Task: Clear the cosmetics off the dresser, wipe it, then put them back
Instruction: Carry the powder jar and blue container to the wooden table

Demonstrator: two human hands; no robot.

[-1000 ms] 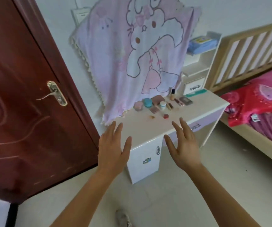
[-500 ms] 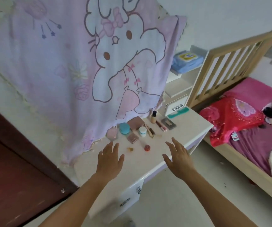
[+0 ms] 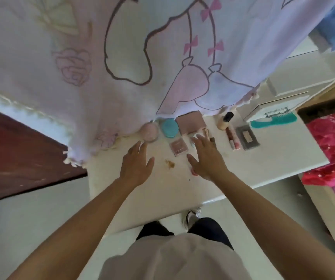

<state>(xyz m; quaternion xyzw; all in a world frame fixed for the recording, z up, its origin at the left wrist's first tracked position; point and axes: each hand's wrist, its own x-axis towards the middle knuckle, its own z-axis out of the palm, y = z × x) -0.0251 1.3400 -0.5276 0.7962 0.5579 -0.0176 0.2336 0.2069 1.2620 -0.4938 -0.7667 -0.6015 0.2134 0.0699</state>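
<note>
both hands out flat over dresser: left hand near pink jar, right hand over small compacts, teal comb far right

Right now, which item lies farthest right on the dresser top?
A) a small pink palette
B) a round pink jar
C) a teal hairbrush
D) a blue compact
C: the teal hairbrush lies beyond the grey palette, at the right end of the dresser.

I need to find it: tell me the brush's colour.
The brush is teal, seen best in the head view.
</note>
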